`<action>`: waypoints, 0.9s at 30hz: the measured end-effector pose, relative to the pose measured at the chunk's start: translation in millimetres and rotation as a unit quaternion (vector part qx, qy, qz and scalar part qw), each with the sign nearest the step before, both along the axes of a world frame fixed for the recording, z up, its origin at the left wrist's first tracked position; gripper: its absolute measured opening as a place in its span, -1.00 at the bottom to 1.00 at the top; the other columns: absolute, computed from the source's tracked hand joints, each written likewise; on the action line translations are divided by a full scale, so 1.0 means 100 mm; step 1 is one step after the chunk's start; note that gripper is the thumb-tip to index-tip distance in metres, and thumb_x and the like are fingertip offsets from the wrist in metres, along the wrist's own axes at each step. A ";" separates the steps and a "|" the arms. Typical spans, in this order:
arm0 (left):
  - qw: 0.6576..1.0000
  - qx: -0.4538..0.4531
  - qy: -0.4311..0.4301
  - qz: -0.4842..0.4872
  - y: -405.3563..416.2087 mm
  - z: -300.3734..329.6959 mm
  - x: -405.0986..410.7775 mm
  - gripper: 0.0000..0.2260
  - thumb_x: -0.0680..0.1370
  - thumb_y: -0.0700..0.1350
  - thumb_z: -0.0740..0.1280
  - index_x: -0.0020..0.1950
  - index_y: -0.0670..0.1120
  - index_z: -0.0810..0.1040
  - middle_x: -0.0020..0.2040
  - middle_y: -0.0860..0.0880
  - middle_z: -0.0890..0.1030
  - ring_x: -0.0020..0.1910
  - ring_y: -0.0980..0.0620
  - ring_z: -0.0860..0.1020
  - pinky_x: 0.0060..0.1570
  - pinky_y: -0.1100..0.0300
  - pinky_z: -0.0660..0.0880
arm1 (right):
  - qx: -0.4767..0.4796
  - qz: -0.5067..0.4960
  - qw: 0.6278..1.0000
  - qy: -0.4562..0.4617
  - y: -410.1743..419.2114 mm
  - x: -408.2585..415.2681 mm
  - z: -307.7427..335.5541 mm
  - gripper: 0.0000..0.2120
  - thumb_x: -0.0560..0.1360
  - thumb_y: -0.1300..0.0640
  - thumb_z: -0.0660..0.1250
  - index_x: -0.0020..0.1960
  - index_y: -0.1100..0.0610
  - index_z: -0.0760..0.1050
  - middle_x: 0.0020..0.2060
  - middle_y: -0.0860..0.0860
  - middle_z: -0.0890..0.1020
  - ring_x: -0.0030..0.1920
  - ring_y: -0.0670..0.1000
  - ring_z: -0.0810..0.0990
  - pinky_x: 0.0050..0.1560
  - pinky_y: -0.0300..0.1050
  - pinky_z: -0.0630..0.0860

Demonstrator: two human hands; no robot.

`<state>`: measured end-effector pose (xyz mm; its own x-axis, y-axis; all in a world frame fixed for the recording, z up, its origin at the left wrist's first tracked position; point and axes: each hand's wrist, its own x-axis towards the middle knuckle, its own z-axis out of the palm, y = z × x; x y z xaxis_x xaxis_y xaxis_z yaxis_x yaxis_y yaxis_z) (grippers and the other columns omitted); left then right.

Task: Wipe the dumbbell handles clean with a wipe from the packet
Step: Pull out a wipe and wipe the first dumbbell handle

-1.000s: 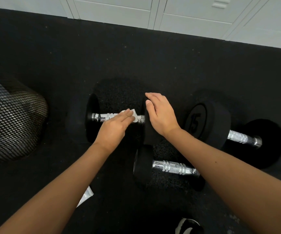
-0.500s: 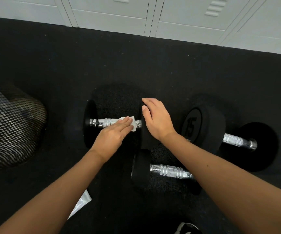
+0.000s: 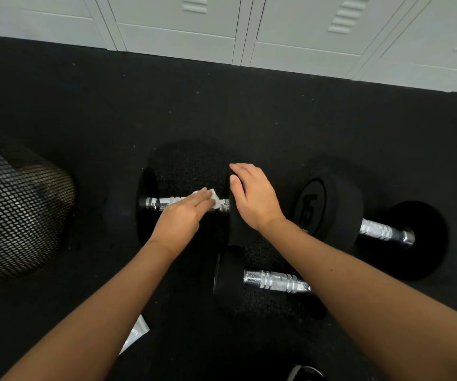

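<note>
Three black dumbbells with chrome handles lie on the dark rubber floor. My left hand (image 3: 182,215) presses a white wipe (image 3: 213,198) onto the chrome handle (image 3: 155,203) of the far-left dumbbell. My right hand (image 3: 252,198) rests on that dumbbell's right head (image 3: 235,232), fingers draped over its top. A second dumbbell (image 3: 329,210), marked 15, lies to the right. A third dumbbell's handle (image 3: 274,280) shows nearer to me, partly under my right forearm. A corner of the white wipe packet (image 3: 136,334) peeks out from under my left forearm.
A black mesh bin (image 3: 15,215) sits on the floor at the left. White lockers (image 3: 221,28) run along the far edge of the floor. A shoe tip (image 3: 304,373) shows at the bottom edge.
My left hand has flattened over the wipe and slid a little left along the handle. My right hand stays on the dumbbell head. The camera tilted up, showing more of the lockers.
</note>
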<state>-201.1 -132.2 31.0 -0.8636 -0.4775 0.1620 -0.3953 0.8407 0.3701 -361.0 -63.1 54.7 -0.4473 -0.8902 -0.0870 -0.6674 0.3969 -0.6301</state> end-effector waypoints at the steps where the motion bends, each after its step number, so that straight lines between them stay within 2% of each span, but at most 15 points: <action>1: 1.000 0.002 0.002 -0.005 0.02 0.00 -0.05 -0.51 0.10 -0.53 0.51 -0.02 -0.23 0.65 0.06 -0.19 0.65 0.03 -0.13 0.64 -0.13 -0.01 0.60 | 0.002 0.001 1.000 0.002 -0.01 0.00 0.00 -0.60 0.60 0.03 0.07 0.37 0.16 0.37 0.30 0.01 0.46 0.34 -0.07 0.34 0.34 -0.24 0.23; 7: 0.997 -0.006 0.025 -0.066 0.15 -0.06 0.03 -0.54 0.17 -0.50 0.50 0.04 -0.26 0.63 0.11 -0.21 0.63 0.09 -0.14 0.61 0.10 -0.05 0.48 | 0.001 0.004 1.000 0.009 0.00 0.00 -0.01 -0.61 0.60 0.04 0.08 0.37 0.16 0.37 0.30 0.01 0.46 0.35 -0.06 0.33 0.33 -0.27 0.21; 12: 1.000 -0.017 0.020 0.002 0.09 -0.05 0.00 -0.53 0.13 -0.50 0.52 0.01 -0.24 0.64 0.08 -0.20 0.64 0.07 -0.13 0.62 0.04 -0.02 0.52 | 0.002 0.003 1.000 0.007 0.00 0.00 0.00 -0.61 0.61 0.04 0.07 0.37 0.16 0.37 0.30 0.01 0.46 0.35 -0.06 0.34 0.36 -0.21 0.24; 18: 0.998 -0.029 0.027 -0.058 0.23 -0.13 0.02 -0.54 0.19 -0.41 0.55 0.07 -0.24 0.63 0.12 -0.18 0.62 0.14 -0.09 0.59 0.18 0.00 0.43 | 0.005 0.005 1.000 0.015 0.01 0.00 0.00 -0.61 0.61 0.04 0.08 0.38 0.15 0.37 0.30 0.01 0.46 0.35 -0.06 0.34 0.36 -0.20 0.25; 27: 0.998 -0.044 0.027 -0.041 0.11 -0.13 0.06 -0.52 0.18 -0.45 0.54 0.07 -0.25 0.62 0.14 -0.20 0.61 0.14 -0.13 0.58 0.13 -0.04 0.49 | 0.003 0.006 1.000 0.018 0.01 -0.01 -0.03 -0.61 0.61 0.05 0.07 0.36 0.16 0.38 0.29 0.01 0.47 0.33 -0.06 0.35 0.33 -0.24 0.24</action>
